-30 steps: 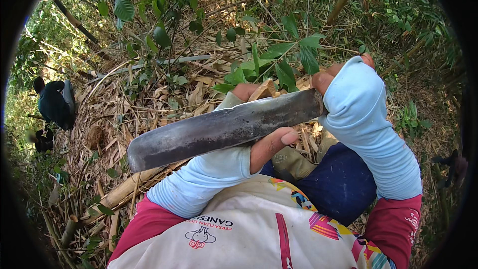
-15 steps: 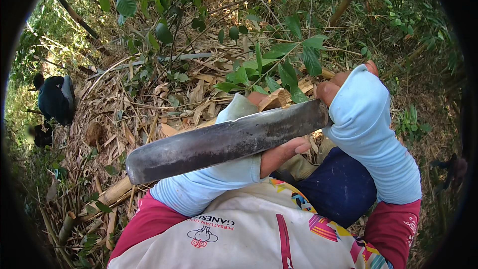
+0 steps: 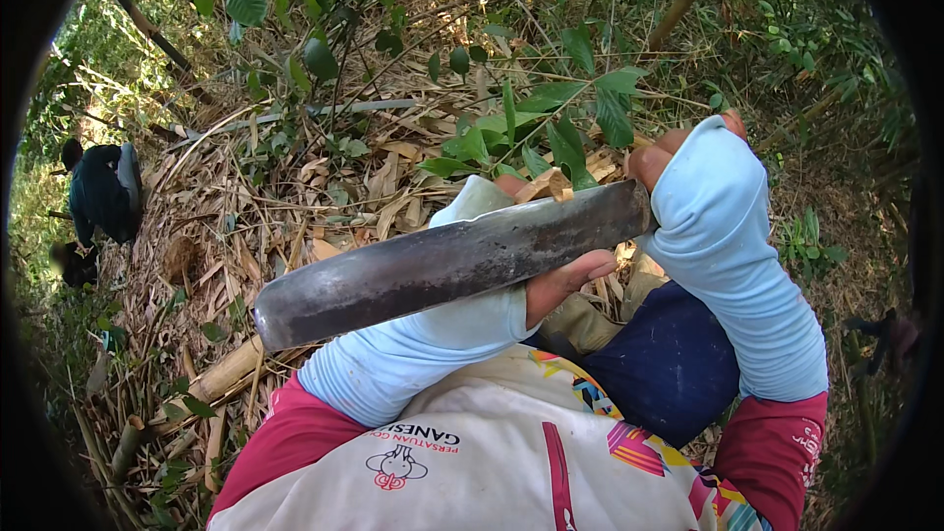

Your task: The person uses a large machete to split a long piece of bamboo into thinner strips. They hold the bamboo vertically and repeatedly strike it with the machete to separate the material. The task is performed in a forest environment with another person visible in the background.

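Note:
A broad, dark machete blade crosses in front of me, its blunt tip to the left and slightly lower. My right hand is closed at the blade's right end; the handle is hidden inside it. My left hand lies behind the blade, its thumb showing below the near edge and part of its fingers above the far edge. Between them it grips a pale piece of bamboo, mostly covered by the blade, with a curled, shaved-looking bit showing. Light blue sleeves cover both wrists and much of the hands.
Dry bamboo leaves and chips cover the ground. A cut bamboo pole lies at the lower left, near a cut stump. Leafy stems stand just beyond my hands. Another person in dark clothes bends over at the far left.
The machete has shifted slightly up and to the right along the bamboo piece. My left thumb has moved slightly up. The other person's arm now hangs lower.

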A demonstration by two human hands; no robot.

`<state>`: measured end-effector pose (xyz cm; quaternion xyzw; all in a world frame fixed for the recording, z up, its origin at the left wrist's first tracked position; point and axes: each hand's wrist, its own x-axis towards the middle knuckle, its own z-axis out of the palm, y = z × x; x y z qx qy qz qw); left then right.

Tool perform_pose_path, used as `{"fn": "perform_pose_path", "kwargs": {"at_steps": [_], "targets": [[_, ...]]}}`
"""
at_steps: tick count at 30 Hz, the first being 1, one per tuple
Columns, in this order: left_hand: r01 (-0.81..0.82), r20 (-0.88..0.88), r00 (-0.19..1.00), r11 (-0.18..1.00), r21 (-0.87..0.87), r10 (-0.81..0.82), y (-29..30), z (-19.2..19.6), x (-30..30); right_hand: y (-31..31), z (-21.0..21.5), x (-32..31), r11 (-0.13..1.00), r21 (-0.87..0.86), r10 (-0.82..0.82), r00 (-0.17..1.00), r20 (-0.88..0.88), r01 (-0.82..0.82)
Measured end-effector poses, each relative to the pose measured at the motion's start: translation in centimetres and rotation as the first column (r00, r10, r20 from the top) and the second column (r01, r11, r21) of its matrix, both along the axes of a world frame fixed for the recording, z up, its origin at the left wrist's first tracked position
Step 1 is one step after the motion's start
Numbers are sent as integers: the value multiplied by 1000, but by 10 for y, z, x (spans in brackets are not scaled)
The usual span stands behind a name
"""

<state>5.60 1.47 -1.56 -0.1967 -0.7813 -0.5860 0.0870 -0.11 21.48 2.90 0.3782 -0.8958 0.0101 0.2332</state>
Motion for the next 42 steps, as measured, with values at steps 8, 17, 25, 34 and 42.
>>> {"fn": "perform_pose_path", "kwargs": {"at_steps": [8,17,25,34,42], "targets": [[-105,-277,959,984,-141,63,-1,-15,-4,-3,4,1,997,49,-65,996,58,63],[78,118,988,985,154,-97,-4,0,1,1,0,0,999,20,28,1000,0,-28],[101,-28,995,992,77,-99,-8,4,1,-1,4,3,1000,-10,1,999,45,-1],[-8,36,999,999,-38,9,-5,-6,7,-2,7,2,999,21,-31,999,43,30],[-95,-144,987,986,-137,75,-4,-31,4,-6,5,-2,993,61,-104,990,92,99]]}}
